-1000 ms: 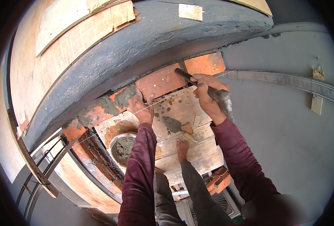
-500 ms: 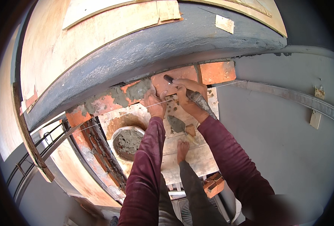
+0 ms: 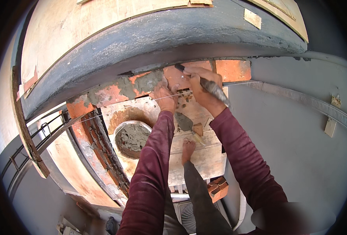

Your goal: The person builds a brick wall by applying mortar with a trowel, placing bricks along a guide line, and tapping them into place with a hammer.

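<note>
My left hand (image 3: 165,97) lies at the near left corner of a flat red brick (image 3: 189,70), its fingers curled against the edge. In my right hand (image 3: 205,88) is a black-handled tool (image 3: 215,92) with a grey, mortar-smeared metal end; its dark handle tip points over the brick. Grey mortar (image 3: 148,83) lies thick on the course to the left. Another red brick (image 3: 233,70) sits to the right, across a narrow gap. Below my hands, a trowel (image 3: 184,121) with a pale handle rests on the wooden platform (image 3: 177,172).
A round bucket (image 3: 114,147) of wet mortar stands left of my forearm. A taut string (image 3: 132,105) crosses along the course. My bare foot (image 3: 188,150) is on the platform. Below are stacked bricks (image 3: 218,188) and a fan unit (image 3: 189,215). A grey beam (image 3: 154,35) overhangs the bricks.
The view has shifted slightly, and both hands sit a little farther right in it. My right hand still holds the tool, and my left stays at the brick's edge.
</note>
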`<state>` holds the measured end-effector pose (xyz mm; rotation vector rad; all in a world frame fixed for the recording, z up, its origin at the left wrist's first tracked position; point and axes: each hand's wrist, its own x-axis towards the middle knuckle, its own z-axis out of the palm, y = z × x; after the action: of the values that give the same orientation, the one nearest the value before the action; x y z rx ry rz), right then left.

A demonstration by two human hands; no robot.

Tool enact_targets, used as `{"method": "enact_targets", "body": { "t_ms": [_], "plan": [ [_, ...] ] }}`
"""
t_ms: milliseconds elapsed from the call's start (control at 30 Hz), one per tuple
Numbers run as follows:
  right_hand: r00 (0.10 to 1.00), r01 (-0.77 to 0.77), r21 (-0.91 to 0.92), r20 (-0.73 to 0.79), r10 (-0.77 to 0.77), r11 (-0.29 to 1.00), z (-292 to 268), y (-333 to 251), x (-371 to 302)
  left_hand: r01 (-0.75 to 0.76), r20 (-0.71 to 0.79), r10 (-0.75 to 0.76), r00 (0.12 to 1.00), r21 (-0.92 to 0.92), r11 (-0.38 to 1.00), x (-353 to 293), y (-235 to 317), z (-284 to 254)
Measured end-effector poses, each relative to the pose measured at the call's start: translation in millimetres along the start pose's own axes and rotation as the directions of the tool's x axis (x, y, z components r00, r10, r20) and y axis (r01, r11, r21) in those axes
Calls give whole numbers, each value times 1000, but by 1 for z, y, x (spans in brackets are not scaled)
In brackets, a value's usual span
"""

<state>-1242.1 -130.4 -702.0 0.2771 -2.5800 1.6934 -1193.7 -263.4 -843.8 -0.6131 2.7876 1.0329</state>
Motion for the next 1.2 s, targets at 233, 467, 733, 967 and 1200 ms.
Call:
{"method": "enact_targets", "body": {
  "t_ms": [233,467,733,967,1200],
  "plan": [
    [983,16,-41,-184,-23,999,-108,-101,-82,-134,-143,126,982,-53,990,-30,-9,-17],
    [588,-800,-237,-128,798,552,-82,85,-287,199,513,-39,857,-261,945,-293,-78,-83],
    [785,-557,-561,-115,609,612,7,278,-371,516,816,-254,519,-62,854,-428,-157,-74],
    [780,-565,-644,-213,589,516,31,323,-376,379,841,-17,541,-226,897,-416,-156,-85],
    [749,-463,-686,35,661,561,48,229,-387,591,904,-84,419,-201,781,-404,-154,-93]
  ]
}}
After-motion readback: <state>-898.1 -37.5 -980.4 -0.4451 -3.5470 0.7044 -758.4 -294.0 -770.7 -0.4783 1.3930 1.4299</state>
